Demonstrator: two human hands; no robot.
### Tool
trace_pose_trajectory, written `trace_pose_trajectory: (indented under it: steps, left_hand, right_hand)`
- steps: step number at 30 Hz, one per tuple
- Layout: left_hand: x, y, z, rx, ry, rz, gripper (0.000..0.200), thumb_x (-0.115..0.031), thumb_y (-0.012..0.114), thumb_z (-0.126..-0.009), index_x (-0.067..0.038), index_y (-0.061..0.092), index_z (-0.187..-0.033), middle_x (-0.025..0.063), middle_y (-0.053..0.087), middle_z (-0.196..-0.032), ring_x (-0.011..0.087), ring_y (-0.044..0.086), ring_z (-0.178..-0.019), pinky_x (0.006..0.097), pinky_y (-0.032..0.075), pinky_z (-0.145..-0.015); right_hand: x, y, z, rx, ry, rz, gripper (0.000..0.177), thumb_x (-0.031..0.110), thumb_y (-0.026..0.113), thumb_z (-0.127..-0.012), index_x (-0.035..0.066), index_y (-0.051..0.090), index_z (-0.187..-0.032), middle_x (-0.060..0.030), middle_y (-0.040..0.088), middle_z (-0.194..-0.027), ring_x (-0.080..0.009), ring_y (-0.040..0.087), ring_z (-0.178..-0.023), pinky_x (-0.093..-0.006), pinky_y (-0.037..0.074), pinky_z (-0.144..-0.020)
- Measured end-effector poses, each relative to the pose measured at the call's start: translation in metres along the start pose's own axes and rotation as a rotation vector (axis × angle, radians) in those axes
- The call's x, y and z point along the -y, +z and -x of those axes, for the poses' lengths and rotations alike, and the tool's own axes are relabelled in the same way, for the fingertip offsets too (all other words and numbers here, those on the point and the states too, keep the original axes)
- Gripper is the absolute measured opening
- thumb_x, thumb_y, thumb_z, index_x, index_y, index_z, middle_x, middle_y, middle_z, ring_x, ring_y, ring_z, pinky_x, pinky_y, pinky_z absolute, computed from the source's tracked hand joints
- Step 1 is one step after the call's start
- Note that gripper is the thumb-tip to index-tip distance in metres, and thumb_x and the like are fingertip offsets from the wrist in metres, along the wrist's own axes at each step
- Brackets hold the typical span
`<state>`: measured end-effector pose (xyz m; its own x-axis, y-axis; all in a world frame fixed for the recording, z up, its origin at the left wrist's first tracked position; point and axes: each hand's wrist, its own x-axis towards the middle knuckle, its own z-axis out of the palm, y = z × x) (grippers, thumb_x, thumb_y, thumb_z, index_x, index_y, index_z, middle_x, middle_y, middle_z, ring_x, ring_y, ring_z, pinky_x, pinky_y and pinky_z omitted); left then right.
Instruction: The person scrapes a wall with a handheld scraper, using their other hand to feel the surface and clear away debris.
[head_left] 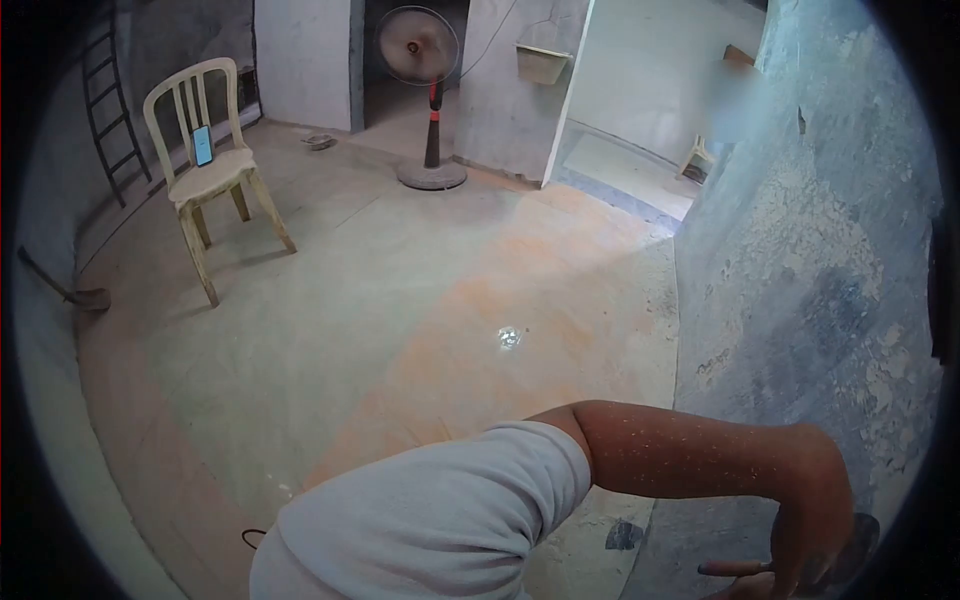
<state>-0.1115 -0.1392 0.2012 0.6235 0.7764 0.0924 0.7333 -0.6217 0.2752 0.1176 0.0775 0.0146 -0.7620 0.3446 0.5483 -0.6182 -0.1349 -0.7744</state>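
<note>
My left arm, in a pale sleeve (420, 520), reaches across the lower view to the right wall. Pale specks cover the bare forearm. Bent down at the wrist, my left hand (808, 535) is beside the wall near the bottom right corner, fingers curled. A dark rounded thing (862, 545) shows partly behind it; most is hidden, so I cannot make out its kind. One finger (735, 568) points left with a dark tip. My right hand is not clearly visible.
A plastic chair (215, 175) holds a lit phone (203, 146). Beyond are a pedestal fan (432, 150), a wall basin (542, 65) and a ladder (112, 110). A long-handled tool (75, 290) leans at left. The patchy wall (790, 290) borders my right.
</note>
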Motion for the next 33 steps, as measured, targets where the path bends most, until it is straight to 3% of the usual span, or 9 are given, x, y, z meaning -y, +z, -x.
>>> trace_pose_trajectory:
  steps: [7, 10, 13, 15, 17, 21, 23, 28, 33]
  left_hand:
    - [0.017, 0.029, -0.049, -0.023, -0.053, -0.026, 0.064, -0.061, 0.063, -0.088, -0.018, 0.067, -0.135, 0.0110, 0.047, -0.156, 0.0406, 0.036, -0.147, 0.0610, 0.043, -0.105]
    - [0.022, 0.048, -0.078, -0.019, -0.024, -0.035, 0.065, -0.062, 0.063, -0.088, -0.019, 0.066, -0.137, 0.0108, 0.044, -0.161, 0.0419, 0.032, -0.151, 0.0632, 0.042, -0.107]
    - [0.048, 0.078, -0.089, -0.299, 0.236, 0.011, 0.061, -0.053, 0.073, -0.082, -0.015, 0.067, -0.130, 0.0157, 0.031, -0.166, 0.0455, 0.020, -0.154, 0.0672, 0.029, -0.114]
    - [0.051, 0.097, -0.111, -0.439, 0.481, 0.109, 0.059, -0.048, 0.080, -0.079, -0.013, 0.068, -0.125, 0.0189, 0.022, -0.169, 0.0478, 0.013, -0.156, 0.0698, 0.021, -0.119]
    - [0.042, 0.082, -0.109, -0.228, 0.437, 0.112, 0.079, -0.053, 0.084, -0.072, -0.015, 0.062, -0.138, 0.0152, 0.004, -0.173, 0.0505, -0.007, -0.156, 0.0769, 0.008, -0.116]
    - [0.052, 0.119, -0.136, -0.354, 0.362, 0.033, 0.126, -0.069, 0.085, -0.064, -0.020, 0.025, -0.164, 0.0154, 0.003, -0.173, 0.0456, -0.004, -0.157, 0.0753, 0.005, -0.117]
    - [0.049, 0.116, -0.143, -0.315, 0.362, -0.044, 0.130, -0.076, 0.080, -0.065, -0.017, 0.022, -0.165, 0.0198, 0.006, -0.172, 0.0473, 0.002, -0.157, 0.0771, 0.009, -0.116]
    - [0.052, 0.137, -0.153, -0.465, 0.377, -0.079, 0.118, -0.078, 0.080, -0.062, -0.017, 0.044, -0.156, 0.0142, 0.027, -0.168, 0.0470, 0.019, -0.155, 0.0701, 0.008, -0.120]
    - [0.038, 0.143, -0.172, -0.530, 0.489, 0.081, 0.077, -0.044, 0.075, -0.077, -0.016, 0.056, -0.147, 0.0131, 0.038, -0.163, 0.0443, 0.029, -0.153, 0.0693, 0.009, -0.120]
  right_hand:
    - [0.041, -0.165, 0.010, 0.020, 0.043, -0.088, 0.037, 0.003, 0.052, -0.093, -0.003, 0.059, -0.129, -0.0138, 0.068, -0.118, -0.0199, 0.067, -0.106, -0.0390, 0.056, -0.087]
    - [0.019, -0.044, -0.005, -0.004, 0.039, -0.099, 0.039, 0.003, 0.052, -0.093, -0.003, 0.058, -0.131, -0.0140, 0.067, -0.120, -0.0201, 0.066, -0.108, -0.0391, 0.056, -0.088]
    - [-0.031, 0.145, -0.027, -0.124, -0.045, -0.051, 0.041, 0.003, 0.052, -0.093, -0.003, 0.057, -0.133, -0.0143, 0.066, -0.122, -0.0204, 0.066, -0.110, -0.0393, 0.056, -0.090]
    - [-0.031, 0.118, -0.017, -0.276, -0.149, 0.017, 0.042, 0.002, 0.052, -0.093, -0.003, 0.056, -0.134, -0.0145, 0.066, -0.124, -0.0206, 0.066, -0.111, -0.0394, 0.056, -0.090]
    - [-0.038, 0.105, -0.014, -0.466, -0.274, 0.113, 0.043, 0.002, 0.052, -0.093, -0.003, 0.056, -0.136, -0.0146, 0.066, -0.125, -0.0207, 0.065, -0.113, -0.0394, 0.056, -0.091]
    - [-0.037, 0.072, -0.004, -0.883, -0.553, 0.301, 0.046, 0.002, 0.051, -0.093, -0.003, 0.054, -0.138, -0.0150, 0.065, -0.128, -0.0211, 0.065, -0.116, -0.0396, 0.056, -0.093]
    - [-0.021, 0.078, 0.032, -0.960, -0.614, 0.350, 0.056, 0.001, 0.051, -0.092, -0.001, 0.043, -0.147, -0.0146, 0.057, -0.138, -0.0224, 0.059, -0.125, -0.0394, 0.053, -0.099]
    - [-0.010, 0.090, 0.032, -0.893, -0.498, 0.303, 0.064, 0.001, 0.049, -0.099, 0.004, 0.024, -0.158, -0.0114, 0.043, -0.152, -0.0217, 0.050, -0.136, -0.0389, 0.048, -0.108]
    - [-0.022, 0.070, 0.040, -0.836, -0.494, 0.543, 0.063, 0.015, 0.055, -0.104, 0.011, 0.024, -0.159, -0.0114, 0.045, -0.153, -0.0266, 0.052, -0.138, -0.0442, 0.050, -0.110]
